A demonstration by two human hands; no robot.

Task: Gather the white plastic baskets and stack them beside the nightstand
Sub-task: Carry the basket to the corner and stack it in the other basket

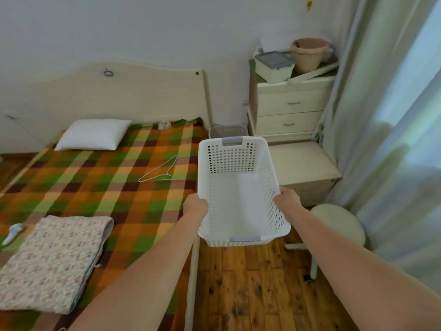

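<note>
Got both hands clamped on long rims of empty white basket (241, 194) — left hand (196, 204), right hand (286, 199). I judge it light, slightly flexy, perforated walls — rim grip best.

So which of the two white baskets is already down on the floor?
The far basket, between the bed and the nightstand. The near basket is held up by both hands.

Basket (241, 187) held above floor (250, 290) at centre, left grip (196, 204) on its 9 o'clock rim, right grip (286, 199) on 3 o'clock rim. Bed (95, 187) at 9 o'clock; pillow (93, 134) and hanger (160, 170) on it. Second basket (226, 130) on floor at 12 o'clock, between bed and nightstand (290, 108). Stool (338, 223) at 3 o'clock.
</note>
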